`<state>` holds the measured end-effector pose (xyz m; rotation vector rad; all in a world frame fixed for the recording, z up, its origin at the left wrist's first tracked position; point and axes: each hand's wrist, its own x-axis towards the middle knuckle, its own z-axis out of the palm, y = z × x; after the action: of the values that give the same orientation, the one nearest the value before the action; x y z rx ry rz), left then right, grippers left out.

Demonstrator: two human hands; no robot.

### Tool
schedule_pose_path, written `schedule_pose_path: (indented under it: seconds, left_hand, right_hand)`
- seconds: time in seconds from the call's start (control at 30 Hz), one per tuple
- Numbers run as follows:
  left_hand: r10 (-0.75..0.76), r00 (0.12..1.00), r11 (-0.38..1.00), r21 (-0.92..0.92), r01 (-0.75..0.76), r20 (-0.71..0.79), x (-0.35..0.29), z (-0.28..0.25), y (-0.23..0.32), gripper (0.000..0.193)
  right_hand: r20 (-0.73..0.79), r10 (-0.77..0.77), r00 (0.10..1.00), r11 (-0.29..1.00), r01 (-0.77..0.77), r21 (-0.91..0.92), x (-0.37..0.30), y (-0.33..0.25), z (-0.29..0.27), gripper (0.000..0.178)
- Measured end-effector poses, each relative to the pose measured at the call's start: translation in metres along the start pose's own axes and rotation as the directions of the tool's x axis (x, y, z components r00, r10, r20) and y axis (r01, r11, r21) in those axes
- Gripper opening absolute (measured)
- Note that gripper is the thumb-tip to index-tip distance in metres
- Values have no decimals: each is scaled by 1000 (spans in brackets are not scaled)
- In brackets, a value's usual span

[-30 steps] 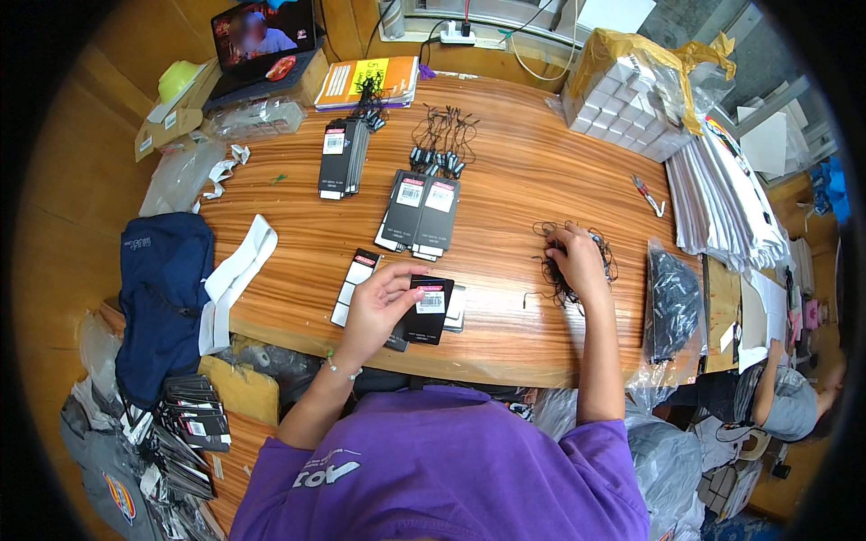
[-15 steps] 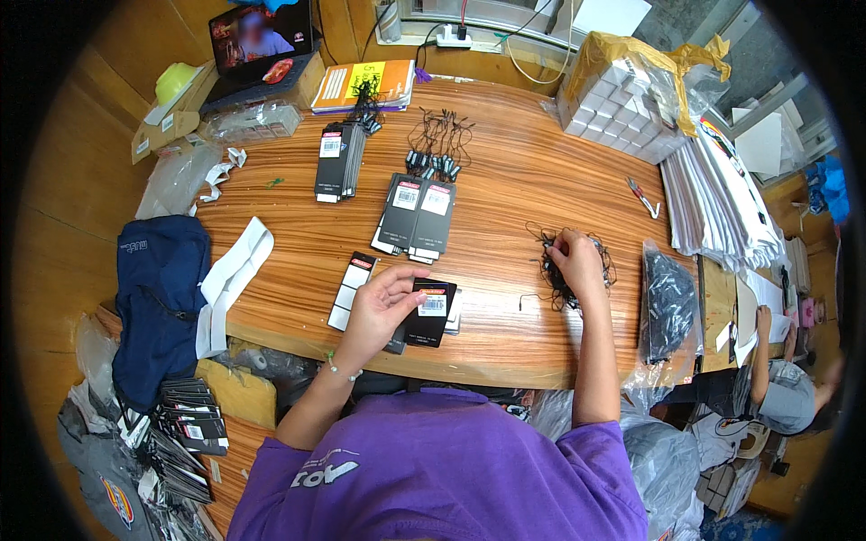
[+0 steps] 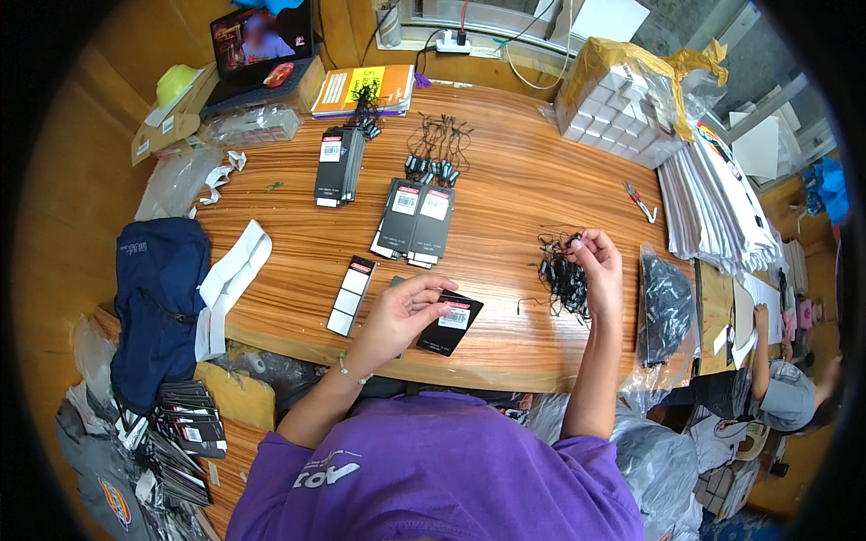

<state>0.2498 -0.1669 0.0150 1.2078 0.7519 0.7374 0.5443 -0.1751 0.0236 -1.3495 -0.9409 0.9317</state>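
Note:
My left hand [image 3: 397, 316] grips a black hang tag [image 3: 456, 326] with a white barcode label, tilted over the near edge of the table. Beneath that hand, part of another dark tag shows. My right hand [image 3: 598, 270] pinches a black tag string at a tangled pile of black strings [image 3: 565, 293]; its fingertips partly hide the string. Left of my left hand lies a strip of white stickers [image 3: 350, 298] with a red-and-black top. Farther off are two side-by-side stacks of strung tags [image 3: 416, 221] and a thicker stack of tags [image 3: 334, 167], strings pointing away.
A clear bag of black strings [image 3: 666, 311] lies right of the pile. Behind it stand stacked white papers [image 3: 717, 203], red-handled snips [image 3: 641, 202] and wrapped small white boxes [image 3: 613, 108]. A laptop [image 3: 262, 45] and a navy cloth item [image 3: 158, 307] are at left. Another person [image 3: 783, 395] is at far right.
My left hand and its tag have shifted right, and the tag has tilted. My right hand has moved slightly right over the pile, its fingertips now pinching a string.

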Motion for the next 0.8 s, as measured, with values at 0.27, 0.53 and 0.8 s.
schedule_pose_path:
  seconds: [0.27, 0.53, 0.8]
  left_hand:
    - [53, 992, 993, 100, -65, 117, 15, 16, 9, 21]
    - [125, 948, 989, 44, -144, 293, 66, 51, 2, 19]
    - [51, 950, 995, 63, -74, 309, 63, 48, -11, 18]
  right_hand:
    - [87, -1, 996, 941, -29, 336, -12, -8, 10, 13]
    - [130, -18, 991, 963, -18, 269, -32, 8, 39, 7]
    - [148, 97, 984, 782, -167, 601, -24, 4, 32, 13]
